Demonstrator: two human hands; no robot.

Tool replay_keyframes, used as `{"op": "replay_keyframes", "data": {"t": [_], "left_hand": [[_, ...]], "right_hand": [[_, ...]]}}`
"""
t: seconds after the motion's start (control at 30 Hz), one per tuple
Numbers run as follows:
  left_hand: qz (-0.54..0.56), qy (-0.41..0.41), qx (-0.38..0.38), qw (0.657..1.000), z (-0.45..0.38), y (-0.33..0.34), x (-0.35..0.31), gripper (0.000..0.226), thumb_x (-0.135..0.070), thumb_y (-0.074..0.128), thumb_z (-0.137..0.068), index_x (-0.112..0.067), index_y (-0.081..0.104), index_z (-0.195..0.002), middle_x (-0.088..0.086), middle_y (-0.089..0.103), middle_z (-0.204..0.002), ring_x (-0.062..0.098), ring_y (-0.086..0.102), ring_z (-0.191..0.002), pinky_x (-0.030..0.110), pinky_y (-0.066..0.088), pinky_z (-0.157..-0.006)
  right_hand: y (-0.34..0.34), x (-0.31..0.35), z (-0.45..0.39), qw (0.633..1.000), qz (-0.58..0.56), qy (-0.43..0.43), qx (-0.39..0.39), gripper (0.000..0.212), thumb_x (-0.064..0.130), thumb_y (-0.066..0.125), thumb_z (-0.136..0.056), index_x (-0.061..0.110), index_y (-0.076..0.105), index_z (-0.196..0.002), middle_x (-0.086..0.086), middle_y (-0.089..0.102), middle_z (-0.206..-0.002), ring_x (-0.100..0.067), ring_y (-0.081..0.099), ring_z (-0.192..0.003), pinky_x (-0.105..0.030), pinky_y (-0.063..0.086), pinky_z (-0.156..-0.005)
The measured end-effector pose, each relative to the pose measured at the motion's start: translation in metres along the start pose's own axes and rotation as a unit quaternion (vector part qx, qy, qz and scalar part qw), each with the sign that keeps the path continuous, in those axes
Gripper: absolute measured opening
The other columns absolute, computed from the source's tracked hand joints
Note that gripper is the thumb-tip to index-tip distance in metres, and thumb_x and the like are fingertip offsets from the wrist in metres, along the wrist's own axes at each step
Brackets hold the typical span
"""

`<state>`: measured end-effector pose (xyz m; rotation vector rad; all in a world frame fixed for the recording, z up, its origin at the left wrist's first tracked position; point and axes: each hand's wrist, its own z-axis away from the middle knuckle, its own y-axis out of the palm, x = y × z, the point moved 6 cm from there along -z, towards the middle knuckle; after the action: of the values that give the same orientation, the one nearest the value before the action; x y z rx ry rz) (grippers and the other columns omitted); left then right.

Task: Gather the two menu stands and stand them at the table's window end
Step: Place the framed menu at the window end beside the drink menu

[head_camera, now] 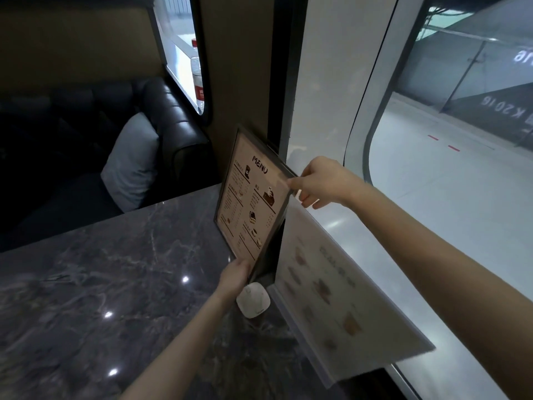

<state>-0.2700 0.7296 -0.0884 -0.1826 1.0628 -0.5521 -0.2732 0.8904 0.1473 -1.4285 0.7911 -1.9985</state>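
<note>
A dark-framed menu stand (249, 197) printed "MENU" stands tilted at the window end of the grey marble table (101, 284). My left hand (235, 277) grips its bottom near corner. My right hand (317, 184) pinches its top right corner. A second, pale acrylic menu stand (331, 290) leans along the window side just right of it, nearer to me, with neither hand touching it.
A small white rounded device (253, 302) sits on the table just under my left hand. A black leather sofa (173, 125) with a grey cushion (131, 160) lies beyond the table. A water bottle (197, 82) stands on the far window ledge. A large window (447, 168) runs along the right.
</note>
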Motion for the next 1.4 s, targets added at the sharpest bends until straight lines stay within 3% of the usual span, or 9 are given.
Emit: {"op": "replay_keyframes", "data": {"t": [0.13, 0.27, 0.37, 0.47, 0.6, 0.83, 0.93, 1.07, 1.4], "left_hand": [[-0.008, 0.096, -0.075, 0.993, 0.044, 0.009, -0.016, 0.03, -0.019, 0.036, -0.095, -0.006, 0.06, -0.083, 0.005, 0.056, -0.085, 0.021, 0.05, -0.084, 0.027, 0.035, -0.071], [-0.09, 0.195, -0.099, 0.972, 0.07, 0.034, -0.014, 0.029, -0.021, 0.04, -0.095, -0.006, 0.064, -0.103, 0.007, 0.062, -0.104, 0.016, 0.054, -0.091, 0.025, 0.039, -0.078], [-0.142, 0.243, -0.08, 0.956, 0.078, 0.054, -0.006, 0.035, -0.023, 0.037, -0.096, -0.008, 0.056, -0.121, 0.011, 0.057, -0.125, 0.023, 0.053, -0.115, 0.03, 0.04, -0.092], [-0.263, 0.21, -0.033, 0.941, 0.078, 0.075, 0.011, 0.054, -0.03, 0.032, -0.098, -0.005, 0.026, -0.145, 0.011, 0.025, -0.154, 0.024, 0.025, -0.141, 0.035, 0.024, -0.112], [-0.379, 0.163, 0.019, 0.911, 0.078, 0.096, 0.031, 0.065, -0.037, 0.025, -0.098, -0.006, -0.001, -0.148, 0.008, -0.004, -0.159, 0.021, 0.0, -0.147, 0.043, 0.009, -0.116], [-0.447, 0.171, 0.089, 0.874, 0.077, 0.116, 0.047, 0.062, -0.038, 0.02, -0.098, -0.008, 0.002, -0.149, 0.007, -0.003, -0.159, 0.019, -0.006, -0.146, 0.041, 0.002, -0.117], [-0.448, 0.179, 0.091, 0.871, 0.077, 0.115, 0.049, 0.061, -0.037, 0.022, -0.098, -0.009, 0.002, -0.149, 0.007, -0.004, -0.159, 0.018, -0.006, -0.146, 0.04, 0.002, -0.117], [-0.431, 0.172, 0.104, 0.879, 0.077, 0.113, 0.049, 0.06, -0.036, 0.022, -0.098, -0.01, 0.002, -0.149, 0.006, -0.003, -0.159, 0.017, -0.005, -0.146, 0.04, 0.004, -0.117], [-0.384, 0.184, 0.09, 0.9, 0.088, 0.096, 0.046, 0.06, -0.037, 0.024, -0.099, -0.008, 0.005, -0.148, 0.007, 0.002, -0.159, 0.017, 0.0, -0.147, 0.033, 0.005, -0.118]], "right_hand": [[-0.007, -0.005, 0.027, 1.0, 0.013, -0.019, -0.014, 0.039, 0.031, 0.054, -0.089, -0.003, 0.061, -0.105, -0.017, 0.069, -0.097, -0.027, 0.07, -0.081, -0.034, 0.058, -0.071], [-0.012, -0.013, 0.057, 0.998, 0.002, -0.052, -0.044, 0.034, 0.027, 0.05, -0.092, 0.0, 0.061, -0.108, -0.016, 0.07, -0.097, -0.024, 0.07, -0.078, -0.033, 0.057, -0.073], [-0.016, -0.02, 0.077, 0.995, -0.01, -0.076, -0.066, 0.034, 0.029, 0.048, -0.093, 0.001, 0.064, -0.101, -0.016, 0.072, -0.095, -0.023, 0.07, -0.08, -0.037, 0.058, -0.078], [-0.012, -0.022, 0.096, 0.993, -0.002, -0.1, -0.069, 0.043, 0.036, 0.05, -0.09, -0.003, 0.068, -0.094, -0.021, 0.072, -0.093, -0.029, 0.069, -0.084, -0.046, 0.056, -0.082], [-0.002, -0.023, 0.11, 0.986, 0.066, -0.135, -0.072, 0.035, 0.036, 0.062, -0.082, 0.006, 0.071, -0.097, -0.011, 0.072, -0.094, -0.025, 0.067, -0.083, -0.043, 0.057, -0.08], [0.002, -0.037, 0.105, 0.976, 0.109, -0.156, -0.106, 0.03, 0.022, 0.055, -0.085, -0.004, 0.07, -0.088, -0.026, 0.069, -0.082, -0.032, 0.062, -0.074, -0.038, 0.051, -0.068], [0.003, -0.039, 0.101, 0.975, 0.103, -0.165, -0.111, 0.034, 0.018, 0.054, -0.085, -0.014, 0.063, -0.082, -0.035, 0.06, -0.075, -0.028, 0.044, -0.059, -0.035, 0.04, -0.056], [0.002, -0.039, 0.1, 0.975, 0.087, -0.174, -0.109, 0.035, 0.015, 0.053, -0.087, -0.018, 0.06, -0.076, -0.02, 0.039, -0.058, -0.022, 0.034, -0.053, -0.029, 0.028, -0.052], [-0.012, -0.039, 0.091, 0.973, 0.042, -0.193, -0.12, 0.039, 0.022, 0.055, -0.088, -0.017, 0.062, -0.085, -0.036, 0.064, -0.088, -0.042, 0.057, -0.068, -0.027, 0.039, -0.058]]}}
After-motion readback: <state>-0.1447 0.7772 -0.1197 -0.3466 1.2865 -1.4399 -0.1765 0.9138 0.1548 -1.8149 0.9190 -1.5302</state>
